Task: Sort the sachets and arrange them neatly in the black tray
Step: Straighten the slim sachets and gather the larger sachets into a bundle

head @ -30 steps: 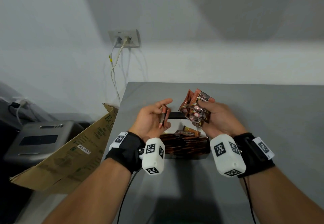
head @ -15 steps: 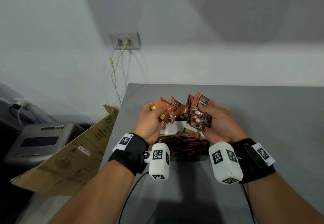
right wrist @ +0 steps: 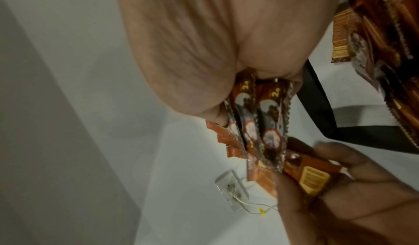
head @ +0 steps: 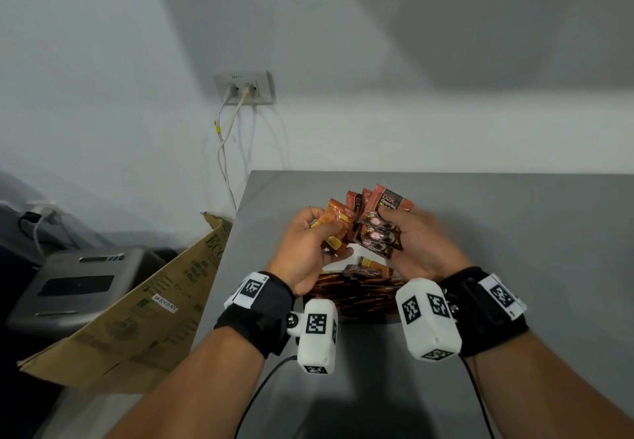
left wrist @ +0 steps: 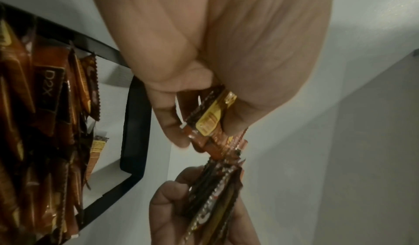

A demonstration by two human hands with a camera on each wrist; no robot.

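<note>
Both hands are raised above the black tray, close together. My left hand pinches an orange sachet with a yellow label, the same sachet showing between thumb and fingers in the left wrist view. My right hand grips a fanned bunch of brown sachets printed with white fruit pictures, the bunch seen edge-on from the right wrist. The orange sachet touches the left side of the bunch. Below, the tray holds a packed row of brown sachets and has a bare white part at its far end.
The grey table runs right and toward me. A cardboard sheet leans at the table's left edge, with a grey machine beyond it. A wall socket with cables sits above the table's far left corner.
My left hand, which held a thin sachet apart from the bunch, closed in on the right hand and now holds an orange sachet against the bunch's left side. Both hands rose slightly.
</note>
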